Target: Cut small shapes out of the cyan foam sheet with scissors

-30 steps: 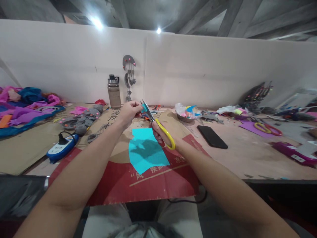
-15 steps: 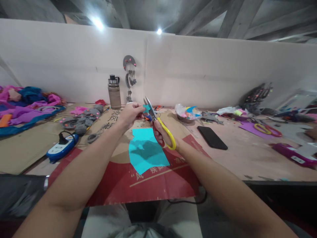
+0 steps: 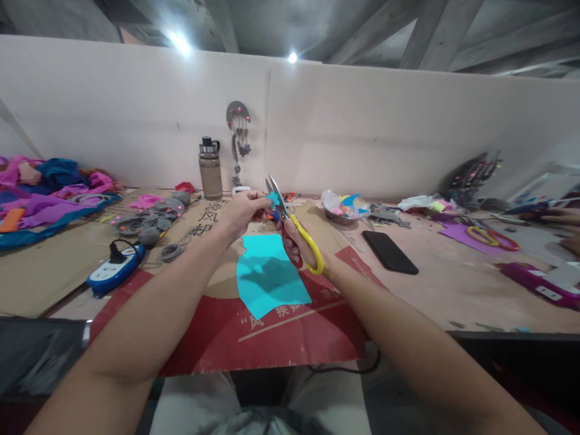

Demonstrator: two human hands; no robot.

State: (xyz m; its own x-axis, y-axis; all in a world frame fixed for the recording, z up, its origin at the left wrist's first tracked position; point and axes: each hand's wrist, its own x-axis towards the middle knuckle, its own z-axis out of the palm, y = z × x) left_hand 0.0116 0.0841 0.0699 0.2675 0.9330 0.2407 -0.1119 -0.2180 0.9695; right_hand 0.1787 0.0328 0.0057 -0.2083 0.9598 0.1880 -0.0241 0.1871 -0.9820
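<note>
My left hand (image 3: pixel 247 211) pinches a small turquoise cut-out (image 3: pixel 273 199), whose outline looks like a star or flower. Close to its right side, my right hand (image 3: pixel 296 241) grips a pair of scissors (image 3: pixel 310 246) with yellow and red handles. The scissor blades point up and away, slightly apart, right by the cut-out. Below both hands lies a larger turquoise sheet (image 3: pixel 272 281) with a notched upper left edge. It rests on a red and brown cardboard sheet (image 3: pixel 203 338), and shadows of the hands fall across it.
A black phone (image 3: pixel 389 252) lies to the right, a blue power strip (image 3: pixel 115 270) to the left. Behind stand a water bottle (image 3: pixel 210 172) and a bowl (image 3: pixel 342 215) of scraps. Purple cloth (image 3: pixel 45 208) is heaped far left. Another person's hand (image 3: pixel 562 216) shows at the right edge.
The cut-out has turned and shifted slightly right in my left hand. The scissors stay nearly in place. Another person's hand has come further into view at the right edge.
</note>
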